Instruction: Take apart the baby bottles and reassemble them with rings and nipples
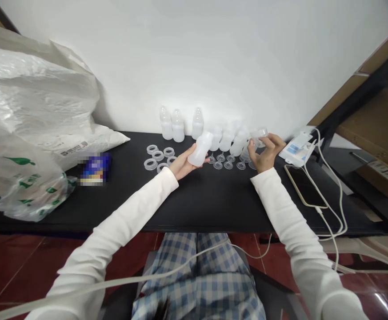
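Note:
My left hand (183, 163) is closed around a milky-white baby bottle (201, 150), tilted and without a cover, above the black table. Pinched between the fingers of my right hand (266, 152) is a clear bottle cap (259, 133), raised over the right end of the bottle row. Several clear nipples (228, 165) lie between my hands. To the left, beside my left hand, sit several translucent collar rings (150, 164). Behind, a capped bottle (198, 123) stands upright, with two more capped bottles (178, 126) left of it. Several uncapped bottles (227, 139) stand right of these.
Plastic bags (34, 102) fill the left side, with a blurred blue packet (95, 169) in front. At right lie a phone (305, 186) with a charging cable (338, 186) and a white-and-blue box (296, 149). A white wall (194, 53) rises behind the table (210, 204).

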The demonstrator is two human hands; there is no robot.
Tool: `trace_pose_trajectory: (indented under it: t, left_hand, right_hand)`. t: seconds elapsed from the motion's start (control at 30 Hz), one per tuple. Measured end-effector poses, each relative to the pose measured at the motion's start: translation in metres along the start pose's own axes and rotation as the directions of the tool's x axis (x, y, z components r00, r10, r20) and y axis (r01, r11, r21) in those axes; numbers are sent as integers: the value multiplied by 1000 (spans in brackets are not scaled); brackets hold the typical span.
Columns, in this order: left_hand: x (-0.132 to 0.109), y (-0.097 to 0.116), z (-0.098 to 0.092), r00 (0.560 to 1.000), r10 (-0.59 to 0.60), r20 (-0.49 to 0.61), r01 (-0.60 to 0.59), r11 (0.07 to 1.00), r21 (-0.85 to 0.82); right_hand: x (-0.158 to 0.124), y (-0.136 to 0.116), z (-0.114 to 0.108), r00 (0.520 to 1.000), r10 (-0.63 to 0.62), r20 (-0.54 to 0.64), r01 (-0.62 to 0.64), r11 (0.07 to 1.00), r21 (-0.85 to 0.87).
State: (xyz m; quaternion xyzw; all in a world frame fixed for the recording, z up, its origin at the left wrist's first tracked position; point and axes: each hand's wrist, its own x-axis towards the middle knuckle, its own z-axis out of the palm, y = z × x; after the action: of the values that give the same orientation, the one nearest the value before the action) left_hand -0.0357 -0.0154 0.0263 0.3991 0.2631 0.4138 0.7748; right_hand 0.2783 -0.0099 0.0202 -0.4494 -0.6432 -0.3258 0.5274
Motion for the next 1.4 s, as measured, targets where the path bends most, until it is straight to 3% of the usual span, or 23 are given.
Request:
trace_pose_trajectory:
  t: [0.1, 0.17, 0.23, 0.37, 0.53, 0.67, 0.97, 1.27, 1.4]
  left_hand:
    - [8, -2, -6, 948, 302, -103, -276, 939, 207]
    - [18, -2, -11, 890, 425, -165, -341, 860, 380]
    - [32, -2, -15, 853, 458, -252, -269, 797, 541]
    - [66, 1, -10, 814, 426, -395, 7, 672, 740]
    - [94, 0, 14, 787, 444, -428, 197, 477, 857]
    - [101, -5, 34, 749, 487, -451, 317, 334, 888]
    - [117, -11, 44, 812, 394, -430, 254, 424, 869]
    - [134, -13, 38, 857, 388, -340, 129, 478, 869]
    - [136, -15, 31, 881, 378, -284, 64, 498, 865]
  right_hand:
    - [0, -3, -1, 997, 69, 38, -70, 997, 25]
    - [0, -3, -2, 994, 100, 42, -101, 995, 23]
    - [-1, -2, -2, 992, 116, 47, -117, 993, 8]
    - [-2, -2, -1, 992, 116, 57, -115, 993, -29]
    - [0, -5, -1, 1000, -15, -9, 15, 1000, 0]
    - [1, -7, 0, 1000, -19, 1, 19, 1000, 14]
    - [1, -8, -1, 990, 90, 106, -87, 996, -33]
    - [8, -8, -3, 981, 175, -88, -180, 982, -52]
    - [7, -9, -1, 963, 252, -92, -253, 968, 4]
